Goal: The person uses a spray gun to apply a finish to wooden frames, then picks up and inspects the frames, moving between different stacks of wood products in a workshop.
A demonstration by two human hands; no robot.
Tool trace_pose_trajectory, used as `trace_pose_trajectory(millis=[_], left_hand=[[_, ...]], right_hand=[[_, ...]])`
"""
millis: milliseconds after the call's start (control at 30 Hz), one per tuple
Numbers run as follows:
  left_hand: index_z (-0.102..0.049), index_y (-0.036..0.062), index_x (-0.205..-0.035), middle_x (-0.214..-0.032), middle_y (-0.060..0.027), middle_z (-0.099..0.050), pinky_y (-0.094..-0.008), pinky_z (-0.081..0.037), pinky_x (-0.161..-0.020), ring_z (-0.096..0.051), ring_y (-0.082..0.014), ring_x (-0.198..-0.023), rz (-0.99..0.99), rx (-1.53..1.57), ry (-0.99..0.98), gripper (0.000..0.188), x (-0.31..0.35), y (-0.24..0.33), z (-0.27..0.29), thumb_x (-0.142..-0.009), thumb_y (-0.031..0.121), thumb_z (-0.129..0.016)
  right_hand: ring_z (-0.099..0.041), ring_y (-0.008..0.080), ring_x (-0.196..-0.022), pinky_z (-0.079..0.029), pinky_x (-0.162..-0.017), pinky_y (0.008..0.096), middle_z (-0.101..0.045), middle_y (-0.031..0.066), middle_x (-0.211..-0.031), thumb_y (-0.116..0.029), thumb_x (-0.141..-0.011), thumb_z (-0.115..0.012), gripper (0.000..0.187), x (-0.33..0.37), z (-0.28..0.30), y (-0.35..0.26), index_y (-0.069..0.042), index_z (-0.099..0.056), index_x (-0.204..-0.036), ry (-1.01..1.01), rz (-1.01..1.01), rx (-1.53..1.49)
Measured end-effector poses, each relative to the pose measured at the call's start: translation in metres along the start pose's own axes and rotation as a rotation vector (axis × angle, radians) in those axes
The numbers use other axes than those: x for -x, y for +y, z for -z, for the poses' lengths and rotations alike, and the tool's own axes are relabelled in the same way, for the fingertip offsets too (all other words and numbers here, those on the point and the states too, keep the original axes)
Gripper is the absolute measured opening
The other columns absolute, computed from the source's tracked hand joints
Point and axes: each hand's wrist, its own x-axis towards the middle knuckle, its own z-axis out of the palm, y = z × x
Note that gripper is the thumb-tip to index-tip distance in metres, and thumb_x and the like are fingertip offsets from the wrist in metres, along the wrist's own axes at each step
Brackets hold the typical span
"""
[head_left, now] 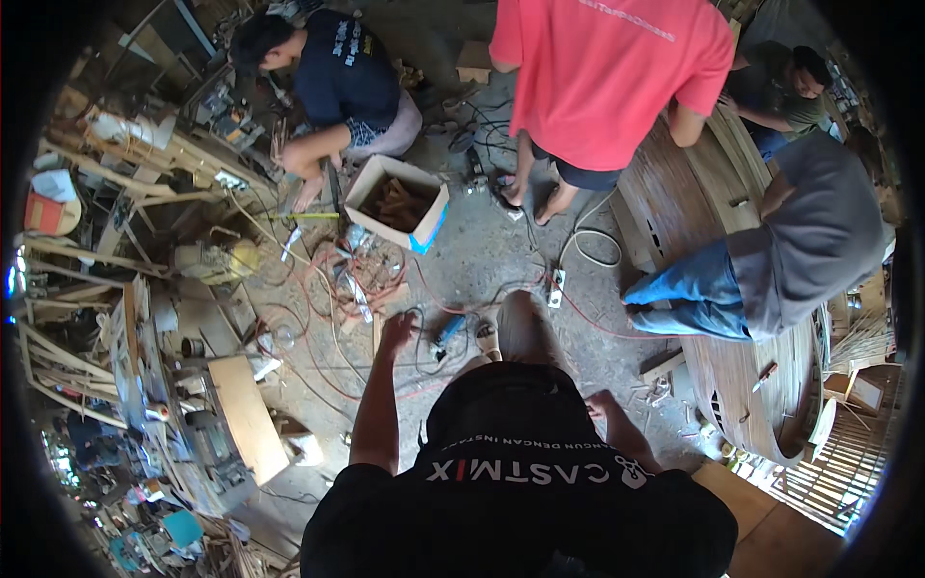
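Observation:
My left hand hangs in front of me on the left, over the floor. Its fingers are too small to read, and I see no object in it. Closest to it lie a dark cable and a blue power tool on the concrete. Beside my right hip, my right hand is curled with nothing showing in it. It is apart from everything around it. Ahead stands an open cardboard box with brown wooden pieces inside. Between the box and my left hand, red hoses lie tangled.
A white power strip trails cables across the floor. Right of me runs a long, curved wooden piece, with a person in grey bent over it. Others work ahead, one in a red shirt. Leftward are a wooden panel and cluttered timber.

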Motion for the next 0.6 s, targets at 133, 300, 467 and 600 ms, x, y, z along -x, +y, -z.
trace_pose_trajectory(millis=[133, 300, 467, 600], left_hand=[[-0.067, 0.0005, -0.104, -0.084, -0.0086, -0.072, -0.0288, -0.053, -0.055, -0.07, -0.0149, -0.068, -0.158, -0.025, 0.067, 0.032, -0.099, 0.124, 0.057, -0.101, 0.031, -0.06], [-0.066, 0.0005, -0.109, -0.093, -0.0063, -0.071, -0.029, -0.055, -0.059, -0.073, -0.0165, -0.078, -0.295, 0.075, -0.209, 0.034, -0.233, 0.21, 0.017, -0.101, 0.032, -0.06], [-0.066, -0.0019, -0.107, -0.085, -0.0104, -0.072, -0.0319, -0.057, -0.058, -0.072, -0.0184, -0.073, 0.088, 0.286, -0.21, 0.032, -0.324, 0.163, 0.0, -0.097, 0.029, -0.066], [-0.063, -0.0007, -0.113, -0.081, -0.015, -0.07, -0.0356, -0.057, -0.054, -0.069, -0.0218, -0.068, 0.195, -0.149, -0.203, 0.032, -0.338, 0.039, 0.08, -0.096, 0.026, -0.068]], right_hand=[[-0.069, 0.0205, -0.064, -0.057, -0.055, 0.036, -0.067, 0.0052, -0.073, -0.015, -0.081, -0.077, 0.014, -0.007, 0.051, -0.103, -0.003, -0.069, -0.083, 0.065, -0.604, -1.066], [-0.065, 0.0199, -0.057, -0.058, -0.054, 0.0381, -0.068, 0.0108, -0.078, -0.012, -0.082, -0.076, 0.015, -0.102, 0.167, -0.079, 0.0, -0.067, -0.085, 0.064, -0.711, -0.946], [-0.069, 0.0264, -0.068, -0.054, -0.059, 0.0425, -0.07, 0.012, -0.073, -0.038, -0.082, -0.073, 0.03, -0.227, 0.377, -0.065, -0.01, -0.074, -0.091, 0.383, -0.511, -0.76], [-0.068, 0.0182, -0.069, -0.056, -0.056, 0.0343, -0.071, 0.0115, -0.085, -0.022, -0.089, -0.074, 0.028, -0.292, 0.596, -0.18, 0.0, -0.067, -0.106, 0.619, 0.037, -0.759]])
